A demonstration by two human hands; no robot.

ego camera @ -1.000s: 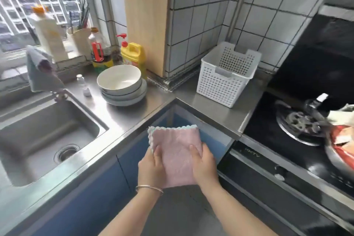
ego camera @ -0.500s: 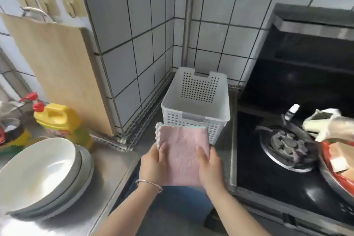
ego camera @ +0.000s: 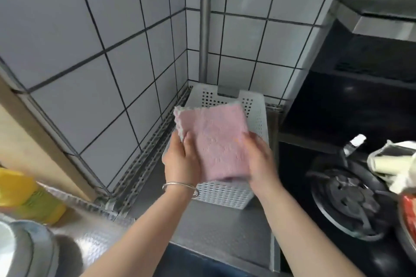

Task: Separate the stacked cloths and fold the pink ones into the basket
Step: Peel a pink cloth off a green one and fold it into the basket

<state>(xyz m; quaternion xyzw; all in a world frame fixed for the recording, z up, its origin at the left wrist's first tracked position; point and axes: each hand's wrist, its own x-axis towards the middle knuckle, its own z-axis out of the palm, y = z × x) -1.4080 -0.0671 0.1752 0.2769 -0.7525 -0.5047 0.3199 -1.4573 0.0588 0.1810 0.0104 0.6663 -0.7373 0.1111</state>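
- Carried forward since the previous frames, the folded pink cloth (ego camera: 213, 141) now hangs over the white basket (ego camera: 258, 123) in the tiled corner — earlier it was short of the near rim.
- Left hand (ego camera: 182, 159) and right hand (ego camera: 261, 162) pinch its lower corners, thumbs on top.
- Gas burner (ego camera: 351, 200) lies right of the basket.

Cloth: I see a pink cloth (ego camera: 213, 141), fluffy, with a pale scalloped edge, folded into a rectangle, tilted slightly with its far end toward 1 o'clock.
Cloth position: over the basket's opening, seemingly not yet inside it.
Basket: white perforated basket (ego camera: 258, 119), upright on the steel counter, at 12 o'clock in the tiled corner.
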